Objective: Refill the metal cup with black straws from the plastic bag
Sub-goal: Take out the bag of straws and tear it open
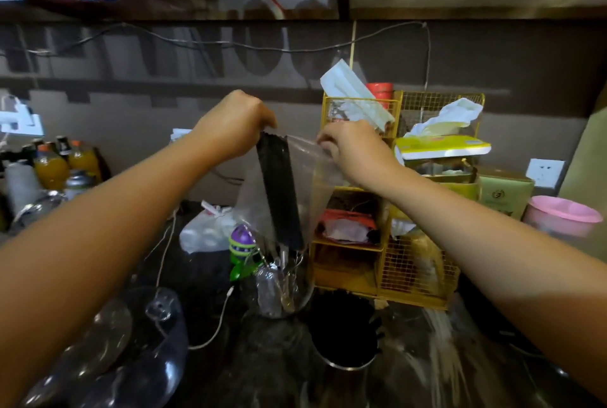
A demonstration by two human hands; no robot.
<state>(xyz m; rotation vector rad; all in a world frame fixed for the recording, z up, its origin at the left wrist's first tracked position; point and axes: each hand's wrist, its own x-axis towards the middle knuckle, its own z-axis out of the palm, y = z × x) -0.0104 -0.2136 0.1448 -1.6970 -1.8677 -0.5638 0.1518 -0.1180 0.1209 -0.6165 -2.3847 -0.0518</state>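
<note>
A clear plastic bag (315, 184) hangs in mid-air over the counter with a bundle of black straws (279, 190) standing upright inside it. My left hand (235, 123) pinches the top of the straw bundle at the bag's mouth. My right hand (353, 149) grips the bag's upper right edge and pulls it sideways. Below, near the counter's front, stands the metal cup (348, 363), round-rimmed and dark inside with black straws in it. The bag's bottom hangs left of and above the cup.
A yellow wire organiser (391, 243) with papers and tissues stands right behind the bag. A glass jar (279, 289) with utensils sits under the bag. Clear glass lids (108, 351) lie at left, bottles (52, 167) far left, a pink tub (561, 213) at right.
</note>
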